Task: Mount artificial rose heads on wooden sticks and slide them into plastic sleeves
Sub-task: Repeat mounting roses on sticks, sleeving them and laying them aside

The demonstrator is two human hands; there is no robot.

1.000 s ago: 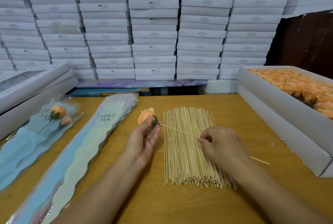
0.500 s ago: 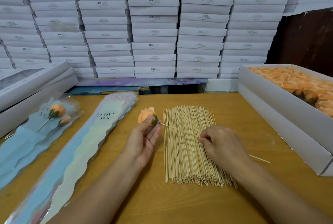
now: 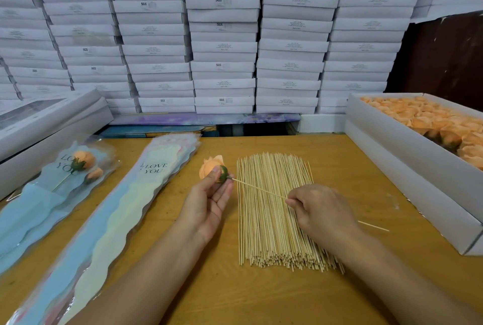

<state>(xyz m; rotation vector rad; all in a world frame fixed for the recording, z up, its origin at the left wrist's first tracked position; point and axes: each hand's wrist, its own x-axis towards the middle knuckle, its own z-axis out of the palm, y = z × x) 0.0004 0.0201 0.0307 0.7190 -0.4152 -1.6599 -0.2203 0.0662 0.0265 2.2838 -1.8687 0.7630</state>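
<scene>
Rose head (image 3: 212, 169): peach petals with a green base, held above the bench, just left of the stick pile.
Stick (image 3: 258, 189): one thin wooden stick, its front end touching the green base of the rose head, its back end coming out behind the right hand.
Left hand (image 3: 209, 202): palm up, thumb and fingertips pinch the rose head; the other fingers lie relaxed.
Right hand (image 3: 320, 211): fingers curled, pinching the stick near its middle, above the pile.
Stick pile (image 3: 274, 220): many sticks lying side by side on the bench (image 3: 261, 296), under the right hand.
Sleeves (image 3: 125, 204): a stack printed "LOVE YOU", left of the left hand.
Filled sleeves (image 3: 60, 181): further left, with roses inside.
Box of rose heads (image 3: 407, 147): white, at the right edge of the bench.
Stacked white boxes (image 3: 222, 37): behind the bench.
</scene>
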